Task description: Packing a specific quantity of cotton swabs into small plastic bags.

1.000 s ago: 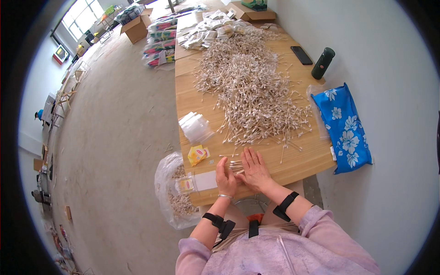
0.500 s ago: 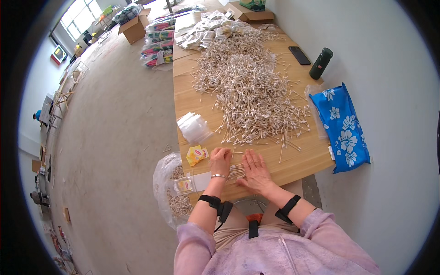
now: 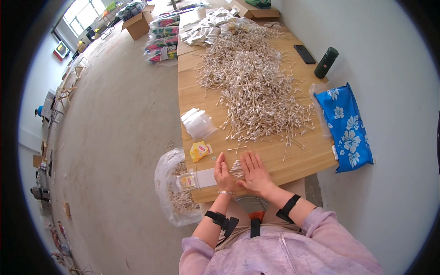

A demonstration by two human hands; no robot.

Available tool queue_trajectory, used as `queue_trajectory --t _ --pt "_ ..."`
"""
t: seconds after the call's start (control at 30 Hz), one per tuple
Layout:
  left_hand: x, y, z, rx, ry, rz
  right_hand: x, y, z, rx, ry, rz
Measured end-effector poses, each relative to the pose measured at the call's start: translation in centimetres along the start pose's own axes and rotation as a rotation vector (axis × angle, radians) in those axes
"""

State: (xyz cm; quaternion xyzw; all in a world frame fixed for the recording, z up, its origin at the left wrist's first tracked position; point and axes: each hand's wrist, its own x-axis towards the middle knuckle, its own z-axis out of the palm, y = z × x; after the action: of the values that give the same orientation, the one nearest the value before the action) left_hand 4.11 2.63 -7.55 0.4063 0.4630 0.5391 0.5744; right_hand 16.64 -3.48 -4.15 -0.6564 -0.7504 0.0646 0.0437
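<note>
A small row of cotton swabs (image 3: pixel 237 169) lies on the wooden table between my two hands. My left hand (image 3: pixel 223 174) stands on its edge at the left ends of the swabs, fingers stretched forward and held together. Flat beside their right ends rests my right hand (image 3: pixel 255 173), its fingers straight and the thumb pointing toward the left hand. Neither hand grips anything. To the left of my left hand lies a white strip (image 3: pixel 207 178), with a small clear packet of swabs (image 3: pixel 186 181) at its outer end. Yellow printed cards (image 3: pixel 199 151) sit just beyond.
A large heap of loose swabs (image 3: pixel 256 87) covers the table's middle. Clear bags (image 3: pixel 197 123) lie at left, filled packets (image 3: pixel 213 30) at the far end. A phone (image 3: pixel 304 54), dark bottle (image 3: pixel 326 63) and blue floral pouch (image 3: pixel 347 128) line the right; a plastic sack (image 3: pixel 167 183) hangs low left.
My left hand has drawn back toward me and straightened from a bent-finger pose. The swabs between the hands show more plainly. My right hand stays flat in nearly the same place.
</note>
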Motion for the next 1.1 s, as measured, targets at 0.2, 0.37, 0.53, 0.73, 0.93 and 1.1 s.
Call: queue_trajectory --t 0.2,0.37,0.53,0.73,0.93,1.1 --pt "-1.0 -0.2 0.6 0.053 -0.028 0.045 -0.3 0.0 -0.2 0.005 0.013 0.006" --pt "-1.0 0.0 0.5 0.106 -0.038 0.096 0.1 0.8 -0.3 0.076 0.060 0.032" --pt "-1.6 -0.2 0.9 0.155 -0.063 0.131 -1.0 2.5 0.4 0.518 0.386 0.194" --pt "-1.7 -0.3 1.0 0.222 -0.097 0.183 0.5 1.1 0.2 1.030 0.514 0.329" --pt "-1.7 0.0 0.9 0.146 -0.122 0.115 1.5 -0.3 0.7 1.123 0.541 0.239" --pt "-1.1 0.5 0.9 -0.033 -0.035 0.098 1.8 0.5 0.5 1.181 0.621 0.317"
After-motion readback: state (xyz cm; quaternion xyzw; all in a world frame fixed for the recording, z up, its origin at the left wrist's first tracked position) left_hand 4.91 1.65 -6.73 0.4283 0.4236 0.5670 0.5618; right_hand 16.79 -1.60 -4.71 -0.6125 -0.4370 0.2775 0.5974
